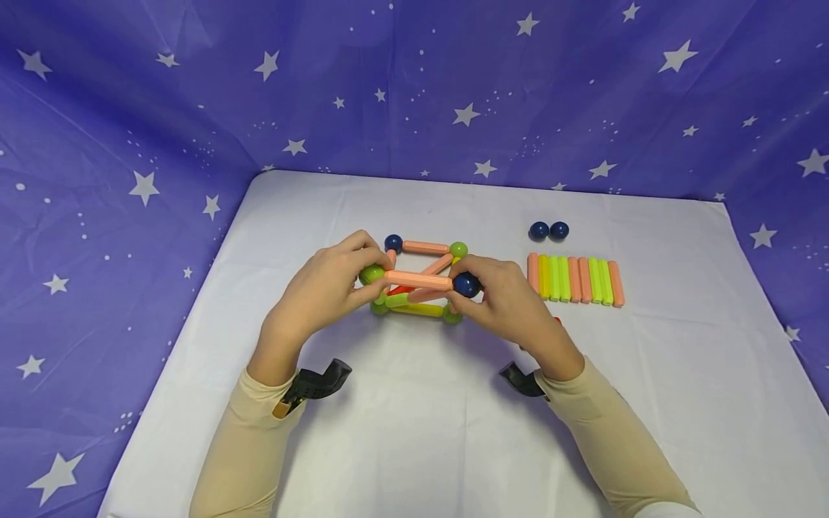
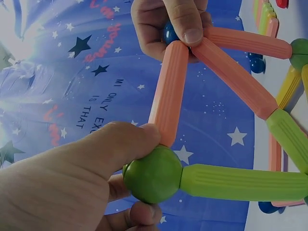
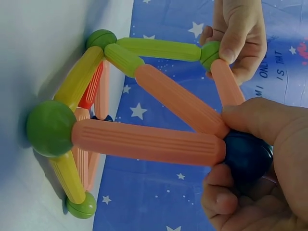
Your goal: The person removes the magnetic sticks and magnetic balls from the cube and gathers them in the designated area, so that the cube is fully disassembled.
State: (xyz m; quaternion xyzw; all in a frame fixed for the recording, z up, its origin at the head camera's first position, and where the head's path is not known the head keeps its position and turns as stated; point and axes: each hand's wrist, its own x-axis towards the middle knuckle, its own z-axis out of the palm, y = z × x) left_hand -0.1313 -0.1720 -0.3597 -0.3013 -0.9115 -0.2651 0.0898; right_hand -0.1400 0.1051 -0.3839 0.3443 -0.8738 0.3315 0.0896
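Note:
A construction of colored rods and balls stands on the white table. Its lower frame shows a yellow rod [image 1: 417,310], a blue corner ball [image 1: 393,243] and several green ones. Raised above is a salmon rod [image 1: 417,280] spanning a green ball [image 1: 372,274] and a dark blue ball [image 1: 466,285]. My left hand [image 1: 324,284] pinches that green ball, its thumb also touching the rod's end. Between thumb and fingers, my right hand [image 1: 512,298] grips the dark blue ball. A lime rod [image 2: 245,182] and salmon rods [image 3: 149,142] slope from these two balls to the lower frame.
To the right lies a row of salmon, yellow and lime rods [image 1: 575,279]. Two loose dark blue balls [image 1: 549,231] sit behind it. A red piece [image 1: 558,319] is mostly hidden by the right wrist. A starry purple curtain [image 1: 414,93] borders the table.

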